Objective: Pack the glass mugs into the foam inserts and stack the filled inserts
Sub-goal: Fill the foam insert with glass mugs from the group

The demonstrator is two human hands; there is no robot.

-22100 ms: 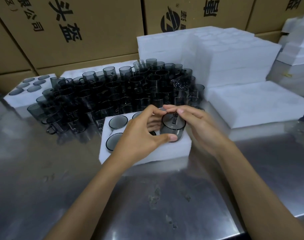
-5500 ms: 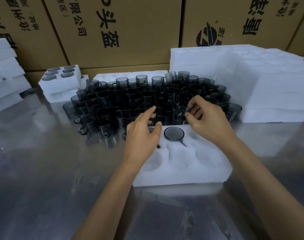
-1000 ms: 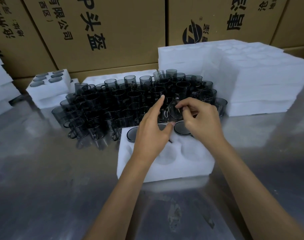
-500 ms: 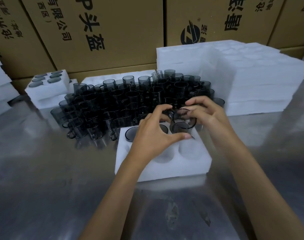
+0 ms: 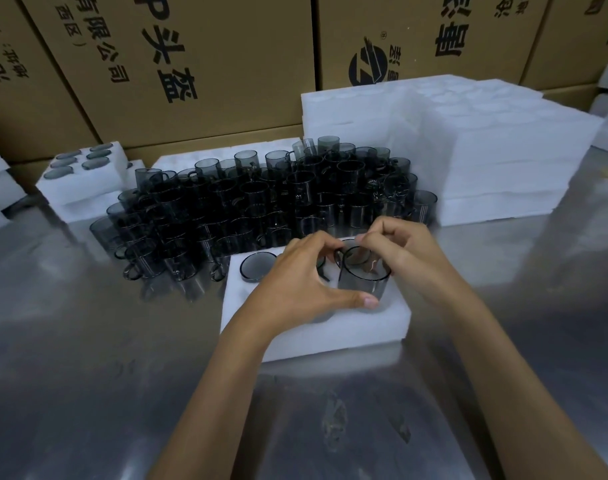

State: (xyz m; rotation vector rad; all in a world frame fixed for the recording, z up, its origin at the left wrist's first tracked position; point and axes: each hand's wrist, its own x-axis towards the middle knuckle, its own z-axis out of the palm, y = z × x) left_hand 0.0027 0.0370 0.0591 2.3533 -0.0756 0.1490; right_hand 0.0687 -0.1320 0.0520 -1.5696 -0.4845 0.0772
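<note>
A white foam insert (image 5: 316, 327) lies on the steel table (image 5: 88, 393), and everything else is placed from it. Over its near-right pocket a smoky glass mug (image 5: 364, 280) stands upright, its base partly sunk into the foam. The left hand (image 5: 295, 289) grips the mug: the thumb is curled along the lower near wall and the fingers arch over toward the rim on the far side. The right hand (image 5: 402, 258) pinches the mug's far rim, its fingers bent tightly together and the knuckles raised. Whether the handle is under those fingers cannot be told.

In the insert's far row, a seated mug (image 5: 258, 267) shows its dark rim at the far-left pocket, sunk flush with the foam; another rim peeks out just behind the held mug, and the middle pocket is mostly hidden by the left hand.

Just beyond the insert's far edge stands a dense cluster of loose mugs (image 5: 261, 202). To the far left of the insert sits a filled insert (image 5: 84, 178) on top of another foam piece, with 5 dark rims showing. To the far right rises a tall stack of foam inserts (image 5: 486, 150). Behind everything stand cardboard cartons (image 5: 209, 64) with printed characters.
</note>
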